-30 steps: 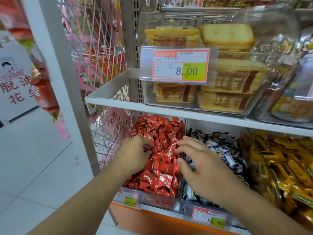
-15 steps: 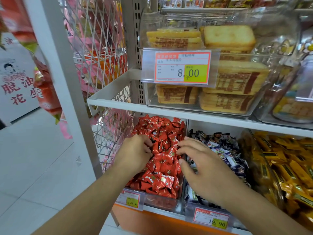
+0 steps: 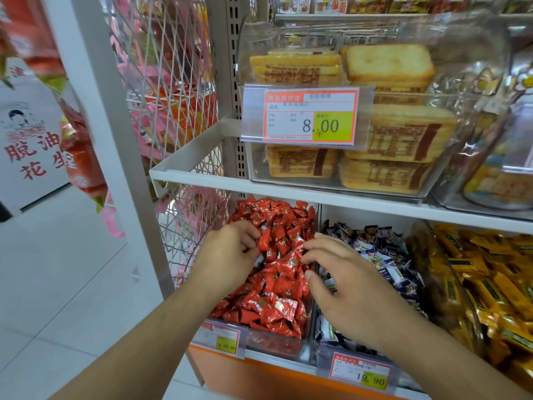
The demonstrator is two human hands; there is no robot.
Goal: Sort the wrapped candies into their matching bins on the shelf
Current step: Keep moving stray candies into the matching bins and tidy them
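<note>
Since a second ago the two hands have drawn slightly closer over the red heap, and the left hand's fingers have curled tighter. The red candies (image 3: 274, 264) fill the leftmost clear bin (image 3: 277, 346) on the lower shelf, piled high toward the far end. The left hand (image 3: 230, 252) rests on the pile's left side, fingers bent and pinching one red wrapper between thumb and fingertips. The right hand (image 3: 343, 281) hovers at the pile's right edge, over the divider, fingers loosely spread and bent, their tips touching the wrappers (whether it has hold of any piece cannot be told). Just right of the red bin lie the dark blue and white candies (image 3: 383, 255) in their own bin, and farther right the yellow candies (image 3: 490, 272). Price tags hang on the near fronts: one (image 3: 222, 339) under the red bin, another reading 19.90 (image 3: 360, 372) under the blue. On the upper shelf (image 3: 202, 183) stand clear boxes of toast slices (image 3: 386, 67) behind an 8.00 tag (image 3: 310, 115). A white wire rack (image 3: 167, 82) stands left.
</note>
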